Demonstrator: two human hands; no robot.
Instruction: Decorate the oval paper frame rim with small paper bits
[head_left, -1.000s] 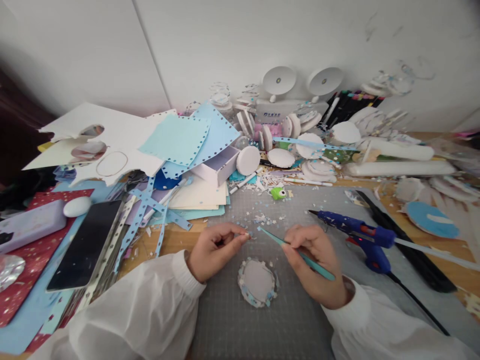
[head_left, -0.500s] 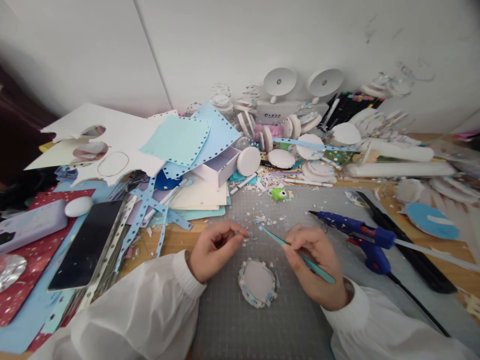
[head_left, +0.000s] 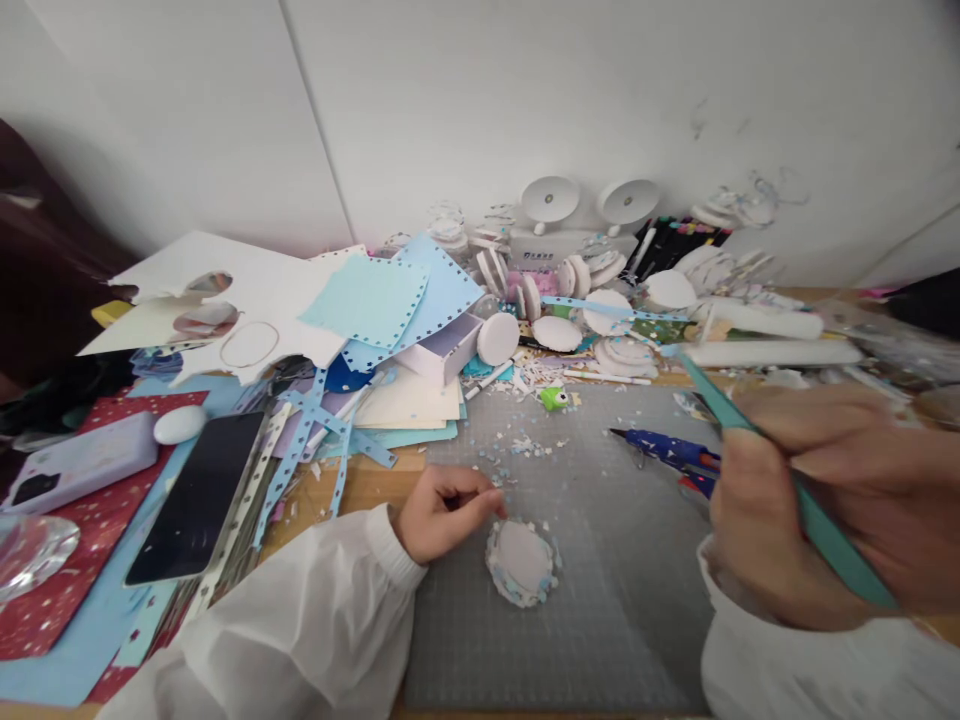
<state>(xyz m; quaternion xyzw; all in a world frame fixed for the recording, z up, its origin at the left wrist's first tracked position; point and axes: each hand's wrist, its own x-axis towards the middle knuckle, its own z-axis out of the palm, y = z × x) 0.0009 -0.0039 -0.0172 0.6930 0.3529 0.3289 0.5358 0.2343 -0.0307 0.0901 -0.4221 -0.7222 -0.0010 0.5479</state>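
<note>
My right hand (head_left: 817,500) grips teal tweezers (head_left: 840,545), raised close to the camera at the right; a small pale bit seems to be at their tip. My left hand (head_left: 450,510) rests on the mat, thumb and forefinger nearly together, at the upper left edge of a round white disc (head_left: 521,562). Small blue and white pieces ring the disc's rim. Whether my left fingertips hold something is too small to tell. Loose tiny paper pieces (head_left: 534,447) are scattered beyond the disc on the grey cutting mat (head_left: 585,640).
A blue glue gun (head_left: 664,447) lies partly behind my right hand. At the left are a black phone (head_left: 199,500), papers and punched blue strips (head_left: 289,450). Several white discs, a pale open box (head_left: 442,350) and a green frog-like piece (head_left: 555,399) stand further back.
My right hand has moved up and right, nearer the camera, with the tweezers. My left hand is now closer to the disc. The view has shifted a little.
</note>
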